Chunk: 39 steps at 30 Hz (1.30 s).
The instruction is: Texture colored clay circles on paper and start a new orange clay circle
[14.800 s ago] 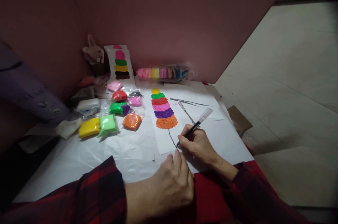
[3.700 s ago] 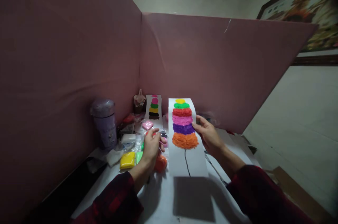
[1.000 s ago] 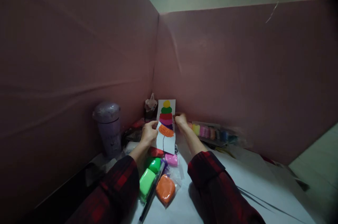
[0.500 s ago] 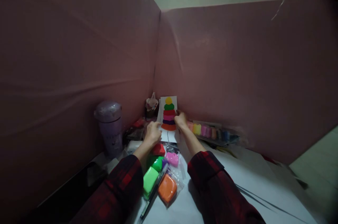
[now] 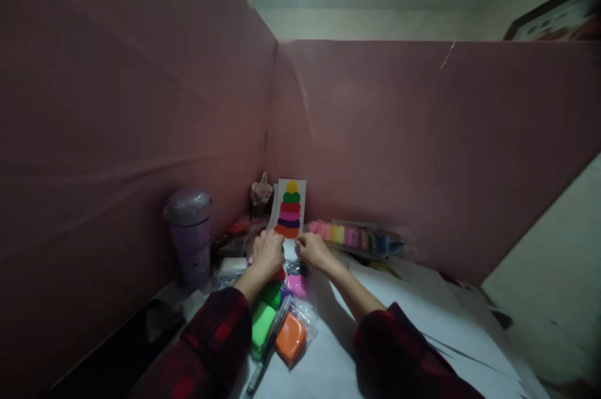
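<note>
A white card (image 5: 302, 198) leans upright in the far corner, bearing a stack of wavy coloured shapes (image 5: 290, 215) from yellow at the top to orange at the bottom. My left hand (image 5: 267, 250) is at the card's lower left, its fingers curled in. At the lower right edge is my right hand (image 5: 312, 248), thumb and fingers pinched together. Whatever lies between the fingers of either hand is hidden. Below them are wrapped clay blocks: light green (image 5: 262, 329), orange (image 5: 290, 336), pink (image 5: 297, 285) and dark green (image 5: 270, 294).
A lilac tumbler (image 5: 190, 242) stands at left by the pink wall panel (image 5: 375, 136). Behind my right hand lies a pack of coloured clay (image 5: 350, 235). A dark pen (image 5: 268, 346) rests between the clay blocks. White paper (image 5: 399, 317) covers the table.
Both hands have come down along the card; the right one has left its upper right edge for the lower edge. The camera view has tilted up and shifted right.
</note>
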Each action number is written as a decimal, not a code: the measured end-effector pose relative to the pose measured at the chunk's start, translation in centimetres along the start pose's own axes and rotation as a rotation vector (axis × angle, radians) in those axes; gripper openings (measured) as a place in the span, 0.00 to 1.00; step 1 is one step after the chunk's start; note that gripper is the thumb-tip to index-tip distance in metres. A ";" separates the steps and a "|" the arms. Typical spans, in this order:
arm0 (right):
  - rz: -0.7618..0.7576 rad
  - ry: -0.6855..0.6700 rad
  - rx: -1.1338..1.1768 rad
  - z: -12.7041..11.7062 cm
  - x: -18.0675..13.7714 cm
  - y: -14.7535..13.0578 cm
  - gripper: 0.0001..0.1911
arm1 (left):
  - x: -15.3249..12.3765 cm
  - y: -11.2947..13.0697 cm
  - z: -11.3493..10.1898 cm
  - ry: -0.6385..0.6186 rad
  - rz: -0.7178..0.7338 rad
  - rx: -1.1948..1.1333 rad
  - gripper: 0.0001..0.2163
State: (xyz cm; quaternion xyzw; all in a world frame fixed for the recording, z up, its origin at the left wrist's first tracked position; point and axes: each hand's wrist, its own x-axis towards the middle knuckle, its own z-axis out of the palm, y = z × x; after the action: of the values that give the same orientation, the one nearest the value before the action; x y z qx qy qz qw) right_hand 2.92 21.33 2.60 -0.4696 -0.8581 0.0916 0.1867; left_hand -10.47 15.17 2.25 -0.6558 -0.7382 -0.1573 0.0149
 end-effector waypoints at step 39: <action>-0.006 0.067 -0.315 -7.6 -19.8 15.3 0.11 | -9.1 15.7 4.3 -0.068 0.630 -0.127 0.15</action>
State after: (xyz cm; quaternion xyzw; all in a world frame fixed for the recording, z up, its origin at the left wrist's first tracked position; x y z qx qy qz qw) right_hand 27.51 12.80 -0.17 -0.4934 -0.8565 -0.0604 0.1392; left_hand 6.88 8.88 -0.53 -0.8565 -0.4878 -0.1687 -0.0027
